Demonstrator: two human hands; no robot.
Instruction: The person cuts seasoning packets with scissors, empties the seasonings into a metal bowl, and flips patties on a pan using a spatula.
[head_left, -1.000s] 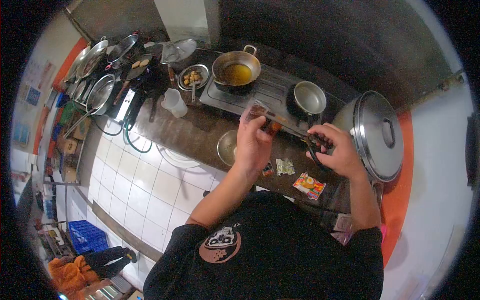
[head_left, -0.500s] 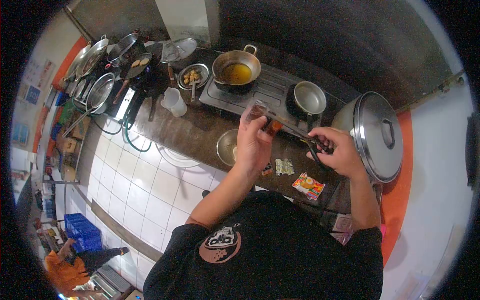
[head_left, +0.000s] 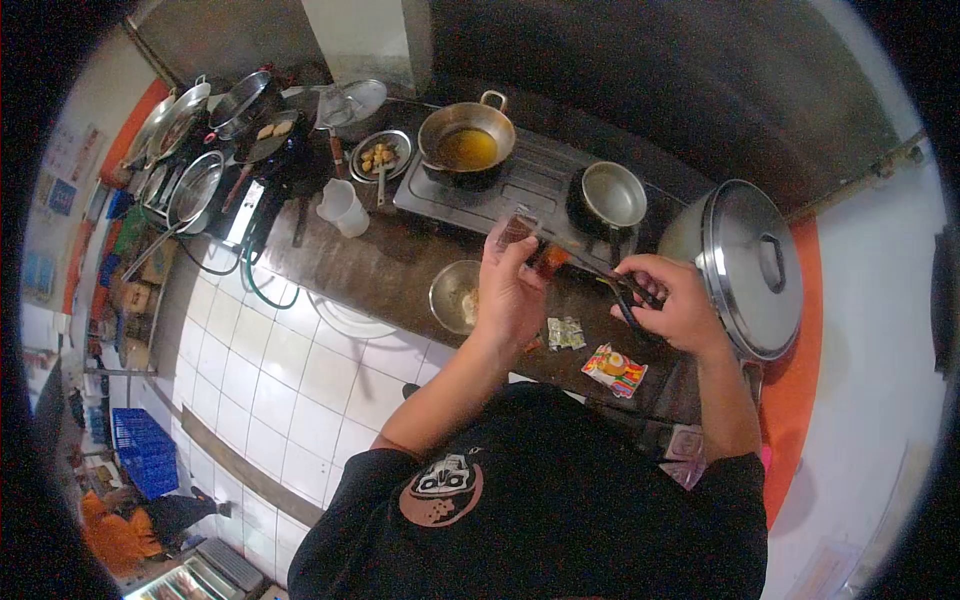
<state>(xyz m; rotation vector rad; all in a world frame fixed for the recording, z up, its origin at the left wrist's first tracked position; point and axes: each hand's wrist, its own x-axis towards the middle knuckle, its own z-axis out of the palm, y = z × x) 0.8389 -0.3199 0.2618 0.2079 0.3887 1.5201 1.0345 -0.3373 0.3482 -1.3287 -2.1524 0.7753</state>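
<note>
Left hand [head_left: 512, 290] pinching a clear sachet [head_left: 517, 228] of brown contents, just this side of the gas stove [head_left: 540, 185]! Right hand [head_left: 672, 298] grips black-handled scissors [head_left: 626, 302], blades slanting leftward at it; contact, I can't tell.

Sachet [head_left: 518, 226]: small, clear plastic film, dark brown contents; upper end sticking up past fingers of left hand [head_left: 512, 292], pinched there, raised above counter. Orange-red patch beside same fingers, toward scissors; cannot tell if part of same sachet. Scissors [head_left: 627, 301]: black handles, touch of yellow near pivot; gripped in right hand [head_left: 676, 300], handles slanting down, blades pointing toward left hand, tips near orange-red patch. Blade gap too blurred to tell.
</note>
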